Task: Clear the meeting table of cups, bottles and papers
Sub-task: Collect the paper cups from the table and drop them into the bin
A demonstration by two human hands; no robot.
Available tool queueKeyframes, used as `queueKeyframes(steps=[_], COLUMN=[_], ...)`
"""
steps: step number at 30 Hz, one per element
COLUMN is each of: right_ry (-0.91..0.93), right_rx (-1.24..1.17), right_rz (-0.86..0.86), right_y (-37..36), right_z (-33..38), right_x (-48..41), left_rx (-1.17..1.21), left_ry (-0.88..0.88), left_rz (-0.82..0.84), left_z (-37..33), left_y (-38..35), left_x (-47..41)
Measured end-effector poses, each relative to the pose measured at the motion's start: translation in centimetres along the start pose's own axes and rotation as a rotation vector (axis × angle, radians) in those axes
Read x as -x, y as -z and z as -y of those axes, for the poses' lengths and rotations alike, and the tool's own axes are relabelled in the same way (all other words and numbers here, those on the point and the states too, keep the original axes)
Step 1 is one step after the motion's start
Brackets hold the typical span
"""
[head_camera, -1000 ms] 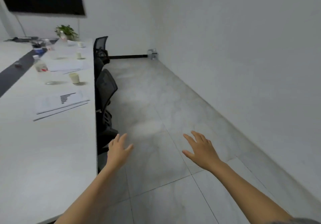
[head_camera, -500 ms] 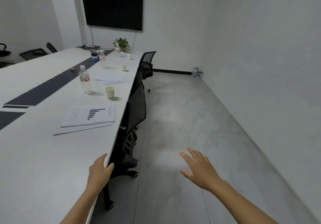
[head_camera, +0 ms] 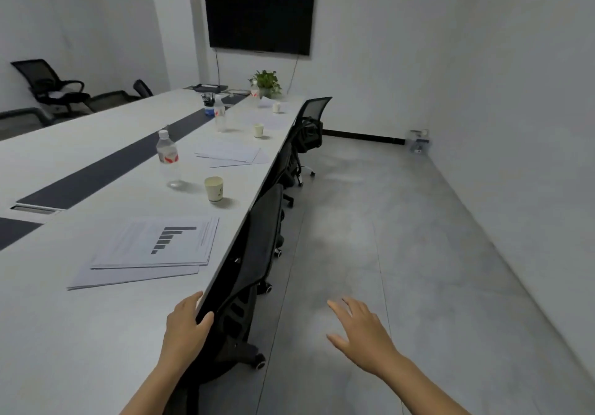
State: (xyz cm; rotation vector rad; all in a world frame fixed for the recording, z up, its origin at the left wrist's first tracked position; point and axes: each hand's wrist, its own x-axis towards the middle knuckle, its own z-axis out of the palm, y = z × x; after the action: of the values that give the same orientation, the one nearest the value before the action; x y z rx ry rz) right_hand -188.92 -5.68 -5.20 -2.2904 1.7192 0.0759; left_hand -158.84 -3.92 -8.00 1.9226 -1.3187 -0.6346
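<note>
A long white meeting table [head_camera: 80, 334] runs away from me on the left. On it lie a stack of printed papers [head_camera: 151, 250] with a bar chart, a paper cup [head_camera: 214, 189], a clear water bottle [head_camera: 168, 160] and more loose papers [head_camera: 231, 153] farther back. A second cup [head_camera: 258, 131], a second bottle [head_camera: 220, 116], a third cup [head_camera: 276, 107] and a third bottle [head_camera: 254, 90] stand toward the far end. My left hand [head_camera: 185, 327] hovers empty over the table's near edge, fingers relaxed. My right hand [head_camera: 362, 331] is spread open over the floor, holding nothing.
Black office chairs [head_camera: 257, 253] are tucked along the table's right side, another chair [head_camera: 310, 121] farther on. A potted plant [head_camera: 265, 81] and pen holder [head_camera: 208, 105] sit at the far end under a wall screen [head_camera: 259, 13]. Grey floor [head_camera: 386, 221] lies on the right.
The view has swung left and moved closer to the table, bringing more of its top into sight. Both hands stay open and empty; the left one is now over the table edge.
</note>
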Motion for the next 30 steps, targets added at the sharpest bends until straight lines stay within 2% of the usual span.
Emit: queueKeyframes(steps=[7,13,21,30], right_ry=[0.100,0.211,0.392,0.507], right_rx=[0.024,0.040,0.052,0.123], right_rz=[-0.007,-0.014,-0.007,-0.028], right_y=[4.8,9.1,10.4,13.5], right_z=[-8.2,-11.8,-9.8,-5.8], right_x=[-11.1,-19.9,-30.4,-45.7], left_rx=[0.029,-0.038,-0.126,-0.145], left_ry=[0.098,0.166,0.297,0.396], left_rz=[-0.187,-0.264,-0.316,-0.294], left_z=[-5.4,-9.1,-7.8,-5.0], left_y=[-4.2,-7.5,-8.5,-9.2], left_x=[-9.5,-15.1,-21.1,-36.9])
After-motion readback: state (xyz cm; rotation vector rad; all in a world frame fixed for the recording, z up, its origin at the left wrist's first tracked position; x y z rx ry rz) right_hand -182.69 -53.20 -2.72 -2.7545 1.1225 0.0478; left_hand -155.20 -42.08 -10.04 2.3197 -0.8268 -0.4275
